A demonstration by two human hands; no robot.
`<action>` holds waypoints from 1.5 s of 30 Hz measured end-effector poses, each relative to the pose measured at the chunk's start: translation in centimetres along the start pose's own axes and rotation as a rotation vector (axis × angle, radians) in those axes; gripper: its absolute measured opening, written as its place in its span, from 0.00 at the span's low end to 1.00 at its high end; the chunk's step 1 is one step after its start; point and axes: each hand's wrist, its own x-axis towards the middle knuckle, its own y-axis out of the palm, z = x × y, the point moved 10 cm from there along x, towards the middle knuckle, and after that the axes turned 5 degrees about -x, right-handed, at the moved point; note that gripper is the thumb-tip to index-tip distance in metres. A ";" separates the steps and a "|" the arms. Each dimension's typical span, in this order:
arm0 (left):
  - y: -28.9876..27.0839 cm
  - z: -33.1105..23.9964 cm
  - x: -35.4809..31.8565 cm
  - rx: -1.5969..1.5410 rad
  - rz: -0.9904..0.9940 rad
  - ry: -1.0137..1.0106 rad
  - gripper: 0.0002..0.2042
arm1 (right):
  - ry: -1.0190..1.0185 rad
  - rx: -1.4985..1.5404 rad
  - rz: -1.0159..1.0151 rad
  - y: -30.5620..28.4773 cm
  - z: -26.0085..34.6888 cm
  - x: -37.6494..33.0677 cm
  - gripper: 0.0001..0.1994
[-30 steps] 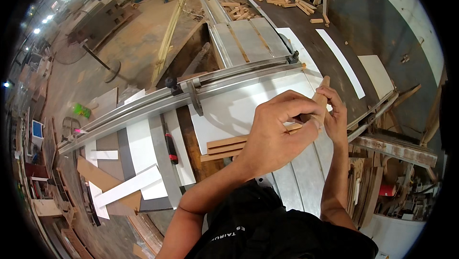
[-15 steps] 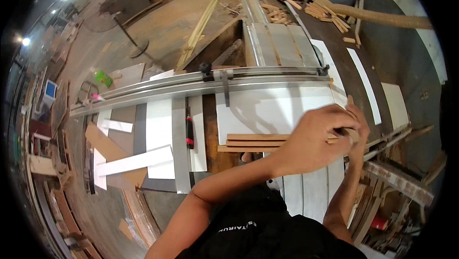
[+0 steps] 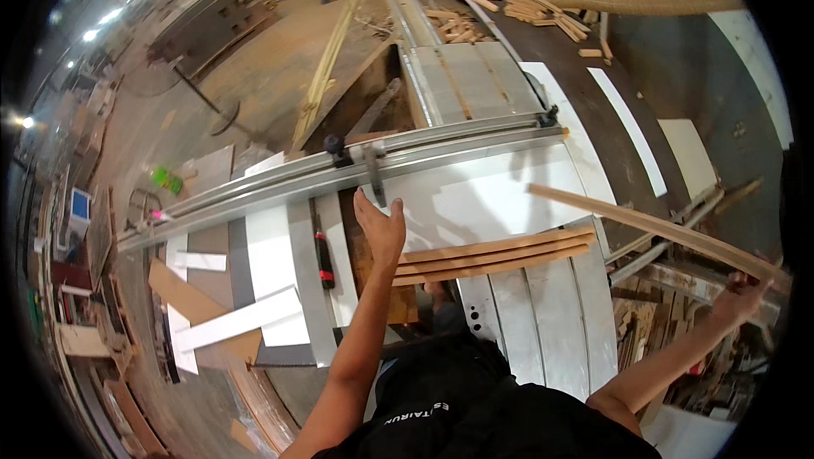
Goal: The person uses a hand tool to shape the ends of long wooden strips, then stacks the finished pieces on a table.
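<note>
Head view: left hand (image 3: 379, 226) is hovering flat with fingers spread and empty, just over the left ends of three curved wooden strips (image 3: 496, 254) that are lying stacked side by side on the saw table (image 3: 543, 323), below the long aluminium fence rail (image 3: 339, 175). Right hand (image 3: 739, 296) is reaching far out to the right, fingers closing around the end of another long curved wooden strip (image 3: 644, 223), which is slanting up and leftward over the white panel (image 3: 475, 196). White offcuts (image 3: 229, 323) are lying on the floor at left.
</note>
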 end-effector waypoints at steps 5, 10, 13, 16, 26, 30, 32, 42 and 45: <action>2.1 -0.2 2.6 -0.212 0.007 -0.288 0.37 | 0.359 0.059 -0.027 1.2 -10.0 -2.9 0.19; 0.4 -8.8 8.3 -0.650 0.211 -0.235 0.36 | 0.656 0.164 0.100 8.8 -22.1 -11.1 0.20; 0.4 -12.9 10.6 -0.690 0.246 -0.008 0.37 | 0.813 0.116 0.208 12.4 -29.8 -16.2 0.23; 4.1 -12.3 8.5 -0.158 0.234 0.480 0.38 | 0.835 -0.109 0.155 15.2 -34.2 -21.1 0.25; 16.1 0.7 -2.0 0.553 0.881 0.475 0.27 | 0.781 -0.480 0.391 23.9 -37.7 -28.0 0.23; 16.8 -1.0 -0.8 0.588 0.942 0.338 0.21 | 0.858 -0.438 0.453 26.2 -39.1 -28.0 0.23; 17.1 -0.3 0.4 0.548 0.922 0.423 0.20 | 0.946 -0.388 0.467 27.6 -40.2 -28.5 0.22; 16.6 -3.5 2.7 0.649 0.368 0.927 0.36 | 0.758 -0.677 0.486 31.6 -41.6 -26.6 0.30; 17.3 -3.2 5.1 0.637 0.456 0.764 0.42 | 0.612 -0.760 0.490 32.5 -43.4 -26.1 0.26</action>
